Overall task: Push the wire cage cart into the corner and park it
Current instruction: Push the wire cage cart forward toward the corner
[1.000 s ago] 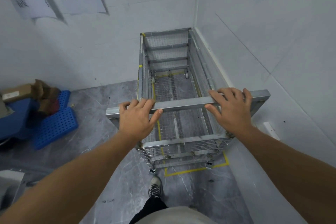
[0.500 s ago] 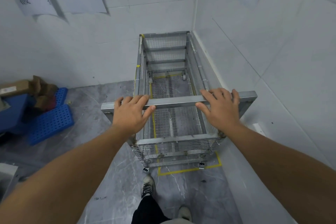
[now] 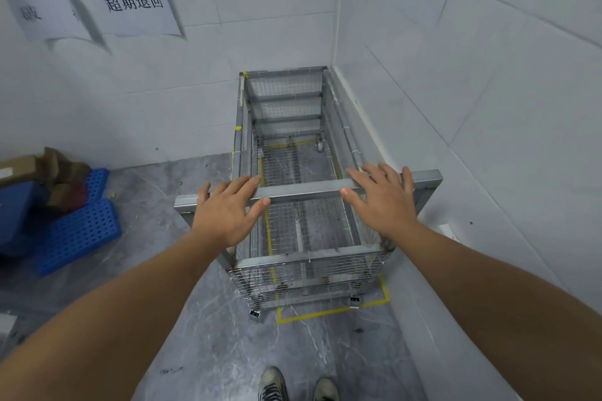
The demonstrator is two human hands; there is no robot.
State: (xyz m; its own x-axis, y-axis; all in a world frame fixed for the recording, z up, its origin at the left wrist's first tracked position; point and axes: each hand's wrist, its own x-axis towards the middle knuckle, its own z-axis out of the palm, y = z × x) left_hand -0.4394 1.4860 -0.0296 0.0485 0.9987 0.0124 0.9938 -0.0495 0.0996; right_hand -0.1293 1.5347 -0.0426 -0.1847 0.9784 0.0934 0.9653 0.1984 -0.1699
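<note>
- While both palms rest on the handle bar [image 3: 303,189], push evenly; the wire cage cart [image 3: 293,205] sits far end in the corner, its right side close along the right wall [image 3: 488,140].
- Left hand [image 3: 228,208]: fingers [image 3: 239,184] draped flat over the bar, thumb [image 3: 259,205] under its near edge. A loose hook, not a tight fist.
- Right hand [image 3: 381,202]: same, fingers spread over the top, thumb tucked at the bar's near face.
- Cart's far end looks at or nearly touching the back wall [image 3: 163,101]; can't tell if there's a gap.
- Yellow floor tape [image 3: 325,312] shows just behind the near wheels, w/ the left line running under the mesh floor, so cart seems shifted left of the box a bit.
- Judgement: nearly parked. Last bit = slow nudge fwd, bias twd the right to square it to the tape.
- Watch right knuckles vs the wall: bar end overhangs close to it.
- Blue crates [image 3: 75,231] well apart on the left, no obstruction.
- Ease off once it stops; don't ram the tiles.
</note>
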